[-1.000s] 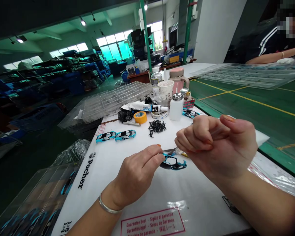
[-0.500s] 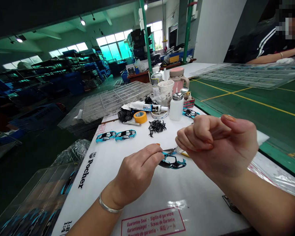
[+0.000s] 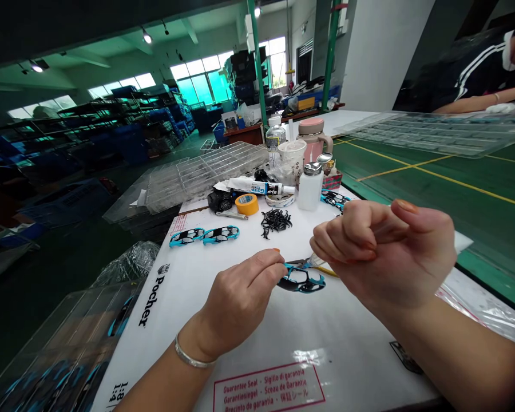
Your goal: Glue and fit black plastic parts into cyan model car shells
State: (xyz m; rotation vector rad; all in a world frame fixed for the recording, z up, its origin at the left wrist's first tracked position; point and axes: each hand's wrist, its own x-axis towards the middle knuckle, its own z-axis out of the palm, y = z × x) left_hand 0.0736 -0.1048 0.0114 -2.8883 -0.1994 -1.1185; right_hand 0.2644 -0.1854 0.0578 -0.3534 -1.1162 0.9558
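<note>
A blue and black model car part (image 3: 302,281) is pinched by the left hand (image 3: 238,303) on a white board (image 3: 175,326).
The right hand (image 3: 386,252) is held up over the part, curled shut; what it grips cannot be told. Two more such parts (image 3: 186,237) are laid at the left, and one (image 3: 335,198) is seen by a white bottle (image 3: 310,191).

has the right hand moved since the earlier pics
Yes, slightly: the right hand has shifted toward the right of the view, and the gap between it and the pile of small black parts has widened.
</note>
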